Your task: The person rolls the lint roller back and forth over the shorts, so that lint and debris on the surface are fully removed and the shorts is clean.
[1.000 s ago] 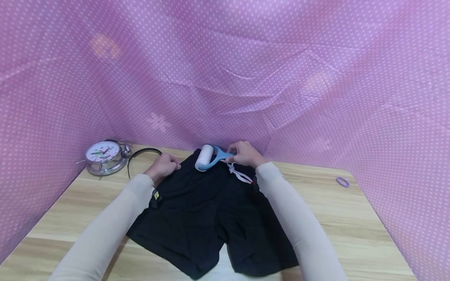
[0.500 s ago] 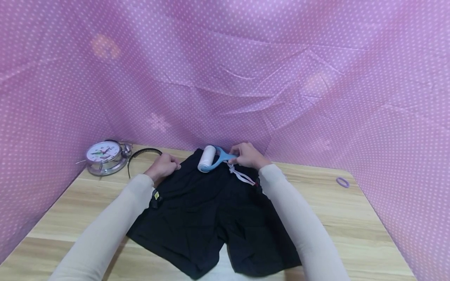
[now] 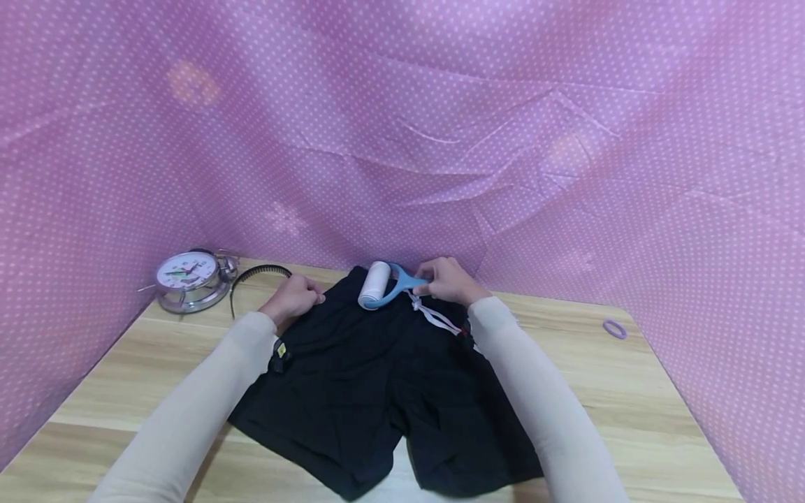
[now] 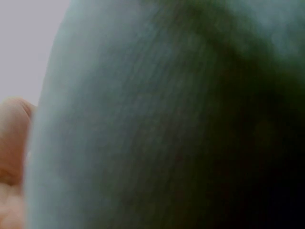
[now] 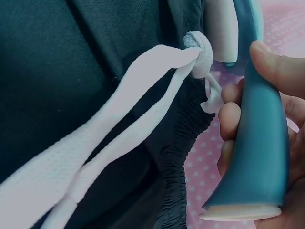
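Black shorts (image 3: 352,377) lie spread with the waistband at the far side and a knotted white drawstring (image 5: 138,119) hanging from it. My right hand (image 3: 449,279) grips the blue handle (image 5: 259,143) of a lint roller (image 3: 375,283), fingers wrapped on one side and thumb along the top. The white roll overlaps the waistband near its middle. At the left end of the waistband, my left hand (image 3: 293,297) pinches the edge of the shorts with curled fingers. Blurred cloth hides most of the left wrist view.
An alarm clock (image 3: 191,279) lies face up at the back left. Beside it is a black toothed headband (image 3: 258,270), close to my left hand. A purple ring (image 3: 614,329) lies far right on the wooden table (image 3: 629,419). Pink dotted cloth (image 3: 402,140) walls the back and sides.
The lint roller and my right hand have slid a little to the right along the waistband. My left hand has stayed at the edge of the shorts.
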Motion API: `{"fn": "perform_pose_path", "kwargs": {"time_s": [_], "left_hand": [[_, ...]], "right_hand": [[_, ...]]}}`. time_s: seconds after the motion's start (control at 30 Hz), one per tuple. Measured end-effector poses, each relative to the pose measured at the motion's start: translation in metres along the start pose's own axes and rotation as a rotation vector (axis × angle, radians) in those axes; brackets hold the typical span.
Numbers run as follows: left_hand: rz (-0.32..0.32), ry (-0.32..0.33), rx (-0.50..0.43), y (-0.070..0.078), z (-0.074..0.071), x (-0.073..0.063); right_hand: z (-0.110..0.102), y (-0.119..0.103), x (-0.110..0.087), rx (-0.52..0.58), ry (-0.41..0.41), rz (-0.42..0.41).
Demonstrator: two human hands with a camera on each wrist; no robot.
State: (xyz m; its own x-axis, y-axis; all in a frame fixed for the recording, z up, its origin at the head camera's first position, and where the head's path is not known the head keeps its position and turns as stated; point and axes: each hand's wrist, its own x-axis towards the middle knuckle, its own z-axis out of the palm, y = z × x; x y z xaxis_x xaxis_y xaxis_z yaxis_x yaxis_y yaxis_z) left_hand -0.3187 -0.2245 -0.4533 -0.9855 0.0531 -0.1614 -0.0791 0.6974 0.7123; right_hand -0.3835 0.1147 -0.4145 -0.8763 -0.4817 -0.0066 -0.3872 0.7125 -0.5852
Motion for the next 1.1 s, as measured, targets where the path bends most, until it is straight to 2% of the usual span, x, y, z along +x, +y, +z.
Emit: {"fn": "perform_pose_path", "kwargs": {"time_s": [0.33, 0.7, 0.9, 1.1], "left_hand": [[0.002, -0.008, -0.008, 0.002, -0.003, 0.002], [0.011, 0.016, -0.012, 0.000, -0.003, 0.002], [0.019, 0.016, -0.004, 0.000, -0.002, 0.003], [0.017, 0.021, 0.030, -0.002, -0.001, 0.002]], "right_hand": [[-0.005, 0.004, -0.005, 0.026, 0.002, 0.023], [-0.010, 0.012, -0.009, 0.046, -0.002, 0.038], [-0.013, 0.017, -0.011, 0.027, 0.010, 0.052], [-0.016, 0.020, -0.012, 0.034, -0.021, 0.073]]}}
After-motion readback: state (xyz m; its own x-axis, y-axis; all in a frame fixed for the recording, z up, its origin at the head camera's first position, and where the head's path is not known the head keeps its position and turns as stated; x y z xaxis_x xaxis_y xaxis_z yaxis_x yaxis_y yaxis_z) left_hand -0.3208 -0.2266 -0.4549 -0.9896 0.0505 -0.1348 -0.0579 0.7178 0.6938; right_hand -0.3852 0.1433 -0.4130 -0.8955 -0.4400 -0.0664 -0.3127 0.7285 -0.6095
